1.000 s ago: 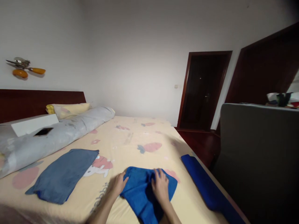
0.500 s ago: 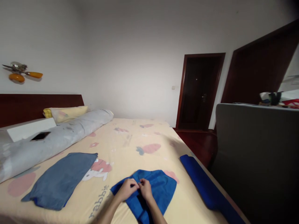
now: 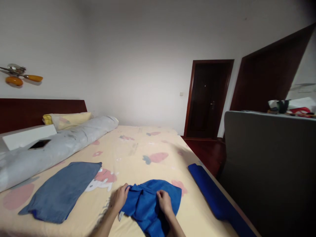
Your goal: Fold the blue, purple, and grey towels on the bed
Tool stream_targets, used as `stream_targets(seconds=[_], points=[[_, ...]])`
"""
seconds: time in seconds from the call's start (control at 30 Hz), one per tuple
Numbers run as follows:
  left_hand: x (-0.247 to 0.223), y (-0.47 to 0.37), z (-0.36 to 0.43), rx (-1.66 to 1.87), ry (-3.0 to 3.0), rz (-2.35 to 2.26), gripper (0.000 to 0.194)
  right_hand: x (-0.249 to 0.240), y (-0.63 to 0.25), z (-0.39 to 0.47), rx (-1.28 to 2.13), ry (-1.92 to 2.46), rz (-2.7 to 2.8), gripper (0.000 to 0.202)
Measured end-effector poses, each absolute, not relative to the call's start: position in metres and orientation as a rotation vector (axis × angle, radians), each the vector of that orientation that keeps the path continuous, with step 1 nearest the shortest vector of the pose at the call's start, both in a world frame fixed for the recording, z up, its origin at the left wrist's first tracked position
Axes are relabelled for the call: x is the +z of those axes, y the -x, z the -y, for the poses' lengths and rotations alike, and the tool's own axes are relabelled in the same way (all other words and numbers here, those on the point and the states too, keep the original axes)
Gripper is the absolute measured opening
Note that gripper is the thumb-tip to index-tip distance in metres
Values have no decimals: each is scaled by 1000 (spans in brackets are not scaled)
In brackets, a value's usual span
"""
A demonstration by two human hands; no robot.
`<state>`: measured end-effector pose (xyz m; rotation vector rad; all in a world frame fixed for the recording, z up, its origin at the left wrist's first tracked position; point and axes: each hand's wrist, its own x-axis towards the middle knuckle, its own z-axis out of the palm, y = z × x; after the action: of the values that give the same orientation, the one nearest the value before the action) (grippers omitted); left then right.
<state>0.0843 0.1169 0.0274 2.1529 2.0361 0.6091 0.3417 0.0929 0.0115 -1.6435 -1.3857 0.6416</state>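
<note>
A rumpled blue cloth [image 3: 145, 204] lies on the bed in front of me, its folds bunched between my hands. My left hand [image 3: 120, 197] grips the cloth's left edge, fingers closed on the fabric. A small white tag [image 3: 120, 215] sticks out below that hand. With fingertips pinched together, my right hand [image 3: 164, 200] holds the cloth near its middle right. To the left, a grey-blue cloth [image 3: 65, 191] is spread flat, with a bit of brighter blue at its lower edge. Along the bed's right side lies a long folded dark blue cloth [image 3: 212, 194].
The bed [image 3: 138, 148] has a cream sheet with carrot and rabbit prints. On its left lie a long grey bolster [image 3: 81, 135], a phone [image 3: 40, 144], a white box [image 3: 29, 136] and a yellow pillow [image 3: 71, 120]. A grey panel [image 3: 266, 158] stands close on the right.
My hands have moved apart from the cloth's middle. The left went to its left edge, the right slightly rightward. The white tag has come into view. The view shifted slightly.
</note>
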Motion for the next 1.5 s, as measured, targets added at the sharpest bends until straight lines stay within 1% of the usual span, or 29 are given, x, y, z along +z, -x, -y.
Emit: stream_targets(seconds=[0.1,0.27,0.37,0.43,0.53,0.6,0.67,0.7,0.77,0.83,0.9,1.0,1.07,1.17,1.3,1.5], points=[[34,-54,-125,616,-2018,-2191,27,19,-387,-88,566,1765,1372,25],[37,21,-118,538,-1796,-2399,23,30,-491,-65,457,2025,1321,33],[32,61,-102,438,-1714,-2458,22,33,-546,-47,413,2162,1326,32],[28,74,-94,371,-1686,-2482,25,32,-567,-38,393,2211,1374,29],[25,73,-94,364,-1699,-2537,22,29,-567,-32,302,2232,1450,26],[26,62,-103,421,-1749,-2557,28,31,-549,-34,117,2191,1531,30],[28,48,-118,480,-1802,-2540,32,34,-523,-38,-25,2038,1705,32],[29,41,-126,500,-1818,-2526,31,35,-509,-41,-31,1942,1809,32],[30,31,-142,520,-1820,-2504,27,35,-482,-46,72,1844,1928,32],[30,26,-155,513,-1792,-2496,23,33,-463,-50,158,1926,1894,30],[29,24,-165,500,-1765,-2488,19,29,-454,-54,163,2046,1793,32],[28,27,-177,505,-1764,-2455,13,28,-461,-63,184,2071,1711,23],[28,30,-183,514,-1772,-2433,20,33,-475,-73,223,2049,1648,23],[28,37,-190,526,-1765,-2425,32,44,-502,-90,355,1998,1522,31],[32,48,-200,568,-1764,-2425,32,56,-533,-113,525,1941,1307,35],[41,64,-219,634,-1799,-2394,31,61,-558,-140,552,1850,1130,37]])
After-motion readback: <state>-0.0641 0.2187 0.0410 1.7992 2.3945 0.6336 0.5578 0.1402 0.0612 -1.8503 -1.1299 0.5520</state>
